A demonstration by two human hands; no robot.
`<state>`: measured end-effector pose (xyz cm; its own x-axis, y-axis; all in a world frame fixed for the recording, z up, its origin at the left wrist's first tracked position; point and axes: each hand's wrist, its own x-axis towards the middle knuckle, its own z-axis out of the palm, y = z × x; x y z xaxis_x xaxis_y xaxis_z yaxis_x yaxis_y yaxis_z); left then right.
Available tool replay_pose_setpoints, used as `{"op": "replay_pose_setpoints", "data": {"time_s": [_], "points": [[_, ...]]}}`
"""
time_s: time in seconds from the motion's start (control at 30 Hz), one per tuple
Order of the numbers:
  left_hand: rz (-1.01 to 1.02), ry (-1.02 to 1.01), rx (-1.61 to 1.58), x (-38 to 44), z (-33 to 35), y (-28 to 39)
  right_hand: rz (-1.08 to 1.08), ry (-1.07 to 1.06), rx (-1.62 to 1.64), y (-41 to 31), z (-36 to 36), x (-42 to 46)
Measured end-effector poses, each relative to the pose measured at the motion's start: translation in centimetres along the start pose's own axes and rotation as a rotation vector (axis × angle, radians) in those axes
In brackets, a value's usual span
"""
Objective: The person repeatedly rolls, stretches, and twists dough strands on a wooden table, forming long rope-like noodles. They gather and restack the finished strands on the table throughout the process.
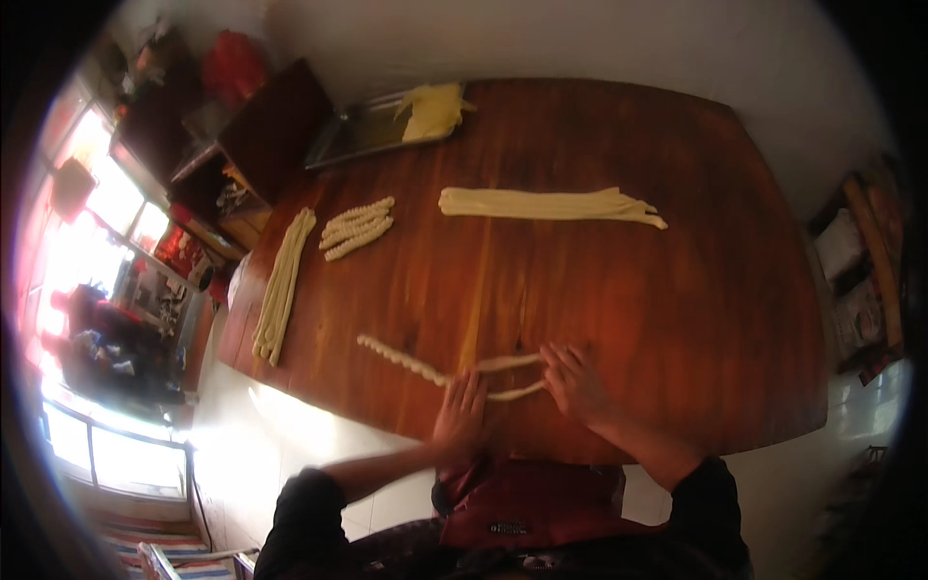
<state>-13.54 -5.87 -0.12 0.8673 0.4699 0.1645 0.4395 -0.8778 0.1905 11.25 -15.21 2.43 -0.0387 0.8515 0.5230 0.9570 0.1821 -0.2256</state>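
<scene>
A strand of dough [402, 357], twisted like a rope on its left part, lies on the wooden table [616, 290] near its front edge. My left hand [462, 406] lies over the strand's middle, palm down. To the right of it the dough runs on as two separate lengths, which reach my right hand [573, 380]. The fingers of my right hand rest on the ends of these lengths, pressing or holding them; which of the two I cannot tell. Finished-looking short twists [357, 226] lie at the left, beside a bundle of long plain dough strips [285, 286]. Another bundle of strips [544, 204] lies across the far middle.
A metal tray [355, 141] with a yellow sheet or cloth [433, 112] stands at the table's far left. Dark shelving [272, 130] adjoins the left side. Packages [859, 312] are stacked beyond the right edge. A light wall borders the far side.
</scene>
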Motion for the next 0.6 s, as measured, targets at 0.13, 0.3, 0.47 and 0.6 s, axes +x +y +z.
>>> {"op": "replay_pose_setpoints", "data": {"time_s": [0.13,0.3,0.47,0.6], "points": [[-0.285,0.062,-0.191,5.1,0.6,-1.6,0.309,-0.176,0.126,2.3,2.5,3.9],[-0.151,0.135,0.135,9.7,1.1,-2.5,0.295,-0.013,0.028,0.4,1.1,6.1],[-0.115,0.052,-0.303,1.2,-0.5,1.1,0.077,-0.016,0.117,-0.2,0.8,-0.6],[-0.407,0.143,-0.134,11.7,0.4,-1.5,0.339,0.112,0.124,4.1,4.4,5.6]]}}
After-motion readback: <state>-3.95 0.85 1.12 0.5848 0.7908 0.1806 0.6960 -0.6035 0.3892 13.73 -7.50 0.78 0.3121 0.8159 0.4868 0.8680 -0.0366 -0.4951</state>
